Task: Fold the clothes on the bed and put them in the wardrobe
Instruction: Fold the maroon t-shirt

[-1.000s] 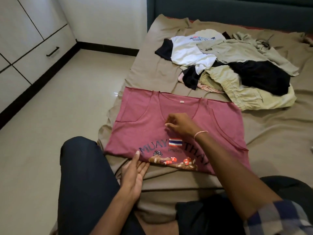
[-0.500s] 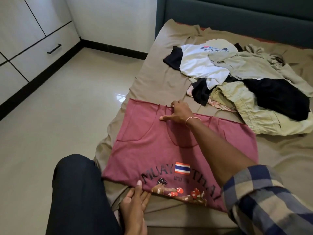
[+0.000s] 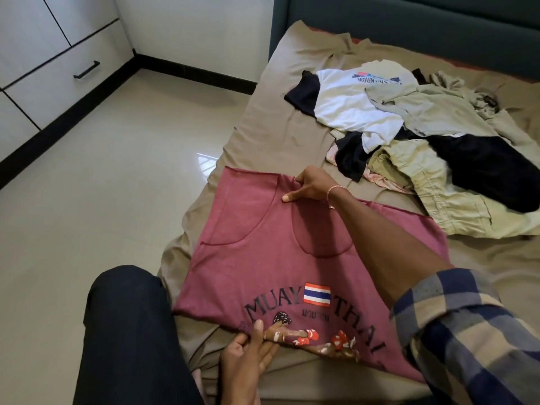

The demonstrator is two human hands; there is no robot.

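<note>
Stage: I judge this early in the task. One maroon shirt (image 3: 274,258) is spread out and being folded, and nothing I can see is fully folded or put away.
Left to do: finish this shirt, then work through the loose pile of clothes (image 3: 423,133) further up the bed (image 3: 271,127). After that, carry everything to what I take to be the wardrobe (image 3: 49,62) on my left.
Where the shirt is: flat on the near part of the bed, print side up, just short of the pile and not touching it as far as I can tell.
Which way it points: the neck end is away from me, toward the pile. The lettering reads upright from my side.
Long axis: from neck to hem it runs from me up the bed, leaning a little left. The near edge cuts across the print, so I'd guess the lower part is tucked under.
Right hand (image 3: 314,188): at the middle of the far edge, fingers (image 3: 302,179) curled round a bunch of the cloth and thumb laid out flat on it.
Left hand (image 3: 248,358): at the near edge, pinching the cloth with the thumb on top and fingers beneath.
Next call: both ends are held along the midline, which suits folding it in half lengthwise.
</note>
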